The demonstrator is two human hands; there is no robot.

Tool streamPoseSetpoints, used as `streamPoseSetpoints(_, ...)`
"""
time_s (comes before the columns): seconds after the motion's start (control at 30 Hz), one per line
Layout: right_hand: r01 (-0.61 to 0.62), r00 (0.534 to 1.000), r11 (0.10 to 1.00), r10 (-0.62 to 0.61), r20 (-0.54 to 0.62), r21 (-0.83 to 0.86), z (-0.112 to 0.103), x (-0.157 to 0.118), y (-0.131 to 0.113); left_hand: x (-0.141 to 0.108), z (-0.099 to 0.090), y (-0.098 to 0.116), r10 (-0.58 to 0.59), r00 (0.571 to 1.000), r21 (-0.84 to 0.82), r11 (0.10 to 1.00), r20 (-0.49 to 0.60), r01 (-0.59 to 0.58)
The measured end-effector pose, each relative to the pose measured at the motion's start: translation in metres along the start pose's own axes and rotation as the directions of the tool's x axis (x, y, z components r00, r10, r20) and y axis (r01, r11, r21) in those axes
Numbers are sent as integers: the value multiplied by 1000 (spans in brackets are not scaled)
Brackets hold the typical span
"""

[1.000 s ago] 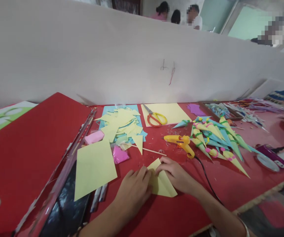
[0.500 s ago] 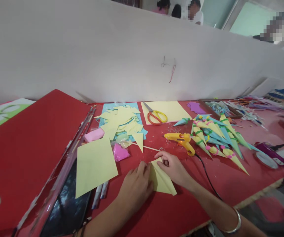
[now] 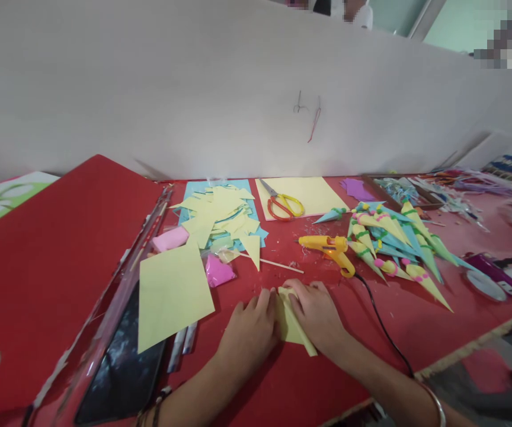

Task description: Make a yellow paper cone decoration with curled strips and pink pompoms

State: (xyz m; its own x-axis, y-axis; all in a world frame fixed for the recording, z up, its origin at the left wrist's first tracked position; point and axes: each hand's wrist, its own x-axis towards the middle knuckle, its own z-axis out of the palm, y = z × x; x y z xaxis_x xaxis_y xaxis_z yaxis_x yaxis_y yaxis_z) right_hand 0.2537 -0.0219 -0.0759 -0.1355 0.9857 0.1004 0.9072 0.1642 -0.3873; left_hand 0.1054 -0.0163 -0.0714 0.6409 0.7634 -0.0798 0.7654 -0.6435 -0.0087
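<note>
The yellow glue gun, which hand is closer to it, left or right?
Right. The right hand is just on the near side of the glue gun, not touching it; the left hand is farther left, across the yellow paper.

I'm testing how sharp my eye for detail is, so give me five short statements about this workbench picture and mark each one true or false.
1. The left hand and the right hand are both on the folded yellow paper. True.
2. The scissors lie on a blue sheet. False: the scissors lie on a pale yellow sheet.
3. The glue gun lies with its nozzle towards the left of the picture. True.
4. The bright pink packet lies to the right of the glue gun. False: the bright pink packet lies to its left.
5. Decorated paper cones, some yellow and some blue, lie piled to the right of the glue gun. True.
</note>
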Motion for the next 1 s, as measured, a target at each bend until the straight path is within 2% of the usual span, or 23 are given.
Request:
streamPoseSetpoints(0.1, -22, 999, 1000, 23, -22, 20, 0, -1, 4, -1, 2, 0, 16, 1000, -16, 1000, -24, -16)
streamPoseSetpoints(0.2, -58, 996, 993, 65, -67, 104, -3, -4, 5, -3, 2, 0, 87, 996, -28, 996, -28, -87)
streamPoseSetpoints(0.33, -81, 995, 965, 91, -32, 249, -6, -12, 3, -5, 3, 2, 108, 994, -4, 994, -34, -108)
streamPoseSetpoints(0.6, -94, 994, 992, 98, -42, 80, -6, -28, 11, -5, 2, 4, 93, 996, 11, 996, -15, -93)
streamPoseSetpoints(0.77, -153, 988, 966, 157, -5, 209, -18, -34, 11, -12, -7, 8, 102, 995, -91, 991, 6, -101)
streamPoseSetpoints(0.9, -236, 971, 932, 213, 111, 277, -22, -42, 7, -20, -11, 12, 96, 995, -146, 985, 23, -92)
streamPoseSetpoints(1.0, -249, 964, 925, 208, 167, 286, -21, -46, 7, -24, -9, 14, 92, 995, -146, 986, 36, -86)
